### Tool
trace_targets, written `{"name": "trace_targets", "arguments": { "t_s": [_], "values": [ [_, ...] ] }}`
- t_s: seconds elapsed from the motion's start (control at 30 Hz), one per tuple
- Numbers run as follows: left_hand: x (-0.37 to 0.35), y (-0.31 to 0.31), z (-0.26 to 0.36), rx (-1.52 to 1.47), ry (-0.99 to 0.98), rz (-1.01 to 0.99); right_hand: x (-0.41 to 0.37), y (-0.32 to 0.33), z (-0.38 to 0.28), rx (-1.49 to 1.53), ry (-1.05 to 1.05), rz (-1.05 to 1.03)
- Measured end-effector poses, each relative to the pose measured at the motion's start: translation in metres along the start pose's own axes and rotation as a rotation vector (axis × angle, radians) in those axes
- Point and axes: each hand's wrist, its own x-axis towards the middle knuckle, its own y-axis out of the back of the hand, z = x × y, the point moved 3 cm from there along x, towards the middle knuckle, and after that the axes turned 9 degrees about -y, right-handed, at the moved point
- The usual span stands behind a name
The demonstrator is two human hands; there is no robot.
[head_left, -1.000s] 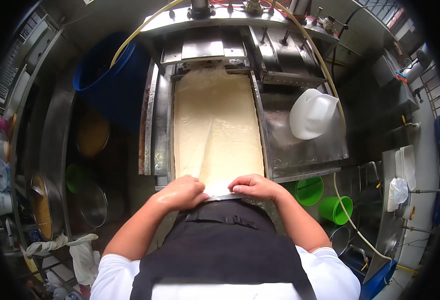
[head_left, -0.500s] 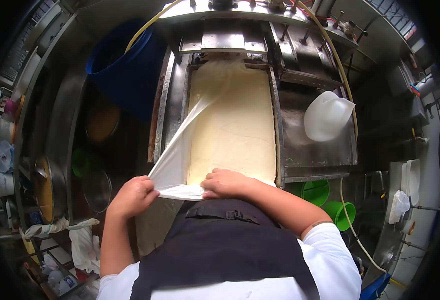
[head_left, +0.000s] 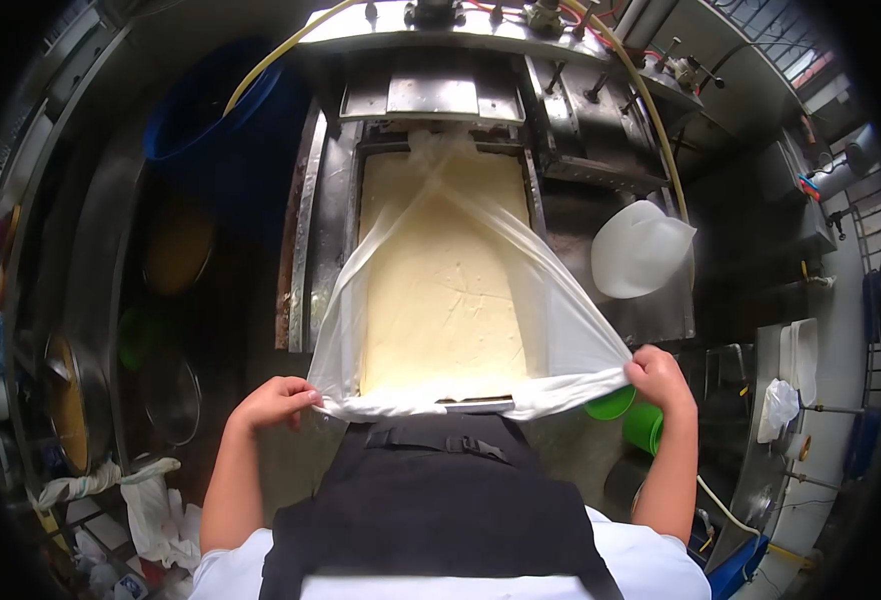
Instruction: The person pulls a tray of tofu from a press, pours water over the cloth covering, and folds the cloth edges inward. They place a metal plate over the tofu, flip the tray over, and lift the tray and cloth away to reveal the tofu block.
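A broad pale-yellow slab, which looks like pressed cheese, fills a long metal mould in front of me. Thin white cloth lines it, its sides pulled outward and its far end bunched at the back. At the near left corner my left hand pinches the cloth's edge between thumb and fingers. On the other side my right hand is closed around the right corner, drawing it taut past the mould. Between the hands the near edge of the cloth runs along the mould's front, close to my black apron.
A white plastic jug lies on the metal surface to the right. A blue barrel with a yellow hose stands at the back left. Green buckets sit low on the right. Metal press parts cross the far end.
My right hand has moved from the near edge far out to the right, stretching that side of the cloth. My left hand stays at the left corner. The view has shifted slightly.
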Motion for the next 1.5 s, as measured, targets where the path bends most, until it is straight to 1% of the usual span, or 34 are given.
{"name": "trace_targets", "arguments": {
  "t_s": [0.03, 0.07, 0.1, 0.13, 0.17, 0.23, 0.3, 0.37, 0.4, 0.47, 0.5, 0.53, 0.57, 0.63, 0.67, 0.7, 0.73, 0.77, 0.8, 0.87, 0.9, 0.93, 1.0, 1.07, 1.1, 1.17, 1.23, 1.27, 1.3, 1.33, 1.4, 1.43, 1.47, 1.5],
  "values": [
    [0.007, 0.006, 0.011, -0.066, -0.06, 0.097, 0.006, 0.004, 0.01, 0.025, -0.33, -0.284],
    [0.016, 0.012, 0.024, -0.134, -0.12, 0.196, 0.017, 0.006, 0.003, 0.028, -0.333, -0.269],
    [0.037, 0.021, 0.026, -0.146, -0.266, 0.373, 0.03, 0.004, -0.008, -0.125, -0.257, -0.257],
    [0.055, 0.028, 0.044, -0.003, -0.354, 0.516, 0.043, 0.0, -0.02, -0.277, -0.181, -0.247],
    [0.074, 0.031, 0.071, 0.389, -0.604, 0.691, 0.06, -0.002, -0.043, -0.279, -0.095, -0.136],
    [0.113, 0.023, 0.134, 0.409, -0.685, 0.748, 0.09, -0.005, -0.109, -0.222, 0.097, 0.116],
    [0.17, 0.014, 0.174, 0.681, -0.898, 0.774, 0.131, -0.023, -0.169, 0.121, 0.359, 0.38],
    [0.224, 0.0, 0.205, 0.77, -0.766, 0.78, 0.172, -0.039, -0.227, 0.126, 0.477, 0.457],
    [0.244, -0.003, 0.219, 0.803, -0.627, 0.722, 0.189, -0.049, -0.25, 0.095, 0.494, 0.5],
    [0.279, -0.004, 0.23, 0.856, -0.413, 0.615, 0.236, -0.081, -0.272, -0.085, 0.329, 0.45],
    [0.289, 0.002, 0.234, 0.851, -0.425, 0.626, 0.258, -0.1, -0.273, -0.086, 0.276, 0.36],
    [0.3, 0.008, 0.233, 0.836, -0.405, 0.502, 0.276, -0.114, -0.272, -0.084, 0.221, 0.266],
    [0.311, 0.015, 0.229, 0.823, -0.38, 0.375, 0.294, -0.112, -0.27, -0.085, 0.221, 0.27],
    [0.331, 0.062, 0.221, 0.52, -0.528, 0.624, 0.331, -0.093, -0.25, 0.359, 0.097, 0.207],
    [0.321, 0.096, 0.224, 0.374, -0.555, 0.785, 0.329, -0.061, -0.233, 0.665, 0.004, 0.262],
    [0.318, 0.135, 0.211, -0.019, -0.622, 0.885, 0.347, -0.051, -0.209, 1.215, 0.032, 0.218],
    [0.276, 0.154, 0.226, -0.339, -0.585, 0.879, 0.342, -0.027, -0.197, 1.558, -0.125, 0.076],
    [0.276, 0.19, 0.211, -0.535, -0.698, 1.014, 0.35, -0.019, -0.178, 1.687, -0.093, 0.2],
    [0.292, 0.226, 0.186, -0.751, -0.789, 1.016, 0.35, -0.011, -0.163, 1.542, -0.185, 0.303],
    [0.285, 0.227, 0.184, -0.663, -0.71, 1.085, 0.353, -0.01, -0.159, 0.683, 0.058, 0.691],
    [0.287, 0.212, 0.195, -0.254, -0.695, 1.112, 0.339, -0.01, -0.178, 0.368, 0.276, 0.769],
    [0.291, 0.193, 0.204, 0.154, -0.658, 1.108, 0.326, -0.004, -0.195, 0.367, 0.274, 0.763],
    [0.302, 0.144, 0.225, 0.445, -0.736, 0.838, 0.311, -0.004, -0.231, -0.088, 0.315, 0.496],
    [0.315, 0.119, 0.234, 1.074, -0.737, 0.641, 0.323, -0.011, -0.241, -0.201, 0.301, 0.462],
    [0.32, 0.119, 0.237, 1.069, -0.738, 0.637, 0.331, -0.014, -0.242, -0.312, 0.288, 0.429],
    [0.335, 0.125, 0.246, 1.052, -0.544, 0.456, 0.347, -0.02, -0.234, -0.331, 0.328, 0.446],
    [0.365, 0.144, 0.242, 1.165, -0.58, 0.396, 0.367, -0.025, -0.222, -0.344, 0.371, 0.46],
    [0.375, 0.151, 0.238, 1.285, -0.617, 0.336, 0.38, -0.02, -0.212, -0.055, 0.354, 0.479],
    [0.358, 0.16, 0.249, 1.112, -0.641, 0.431, 0.392, -0.01, -0.206, 0.234, 0.335, 0.494],
    [0.36, 0.173, 0.245, 1.109, -0.64, 0.431, 0.392, 0.001, -0.201, 0.845, -0.036, 0.004],
    [0.359, 0.213, 0.233, 0.666, -0.515, 0.643, 0.396, -0.004, -0.191, 1.475, -0.104, 0.136],
    [0.372, 0.217, 0.223, 0.667, -0.514, 0.642, 0.389, -0.007, -0.194, 1.597, -0.127, 0.255],
    [0.383, 0.223, 0.213, 0.55, -0.481, 0.846, 0.388, -0.009, -0.2, 1.601, -0.129, 0.255],
    [0.384, 0.225, 0.206, 0.423, -0.441, 1.045, 0.391, -0.008, -0.2, 1.494, -0.011, 0.393]
  ]
}}
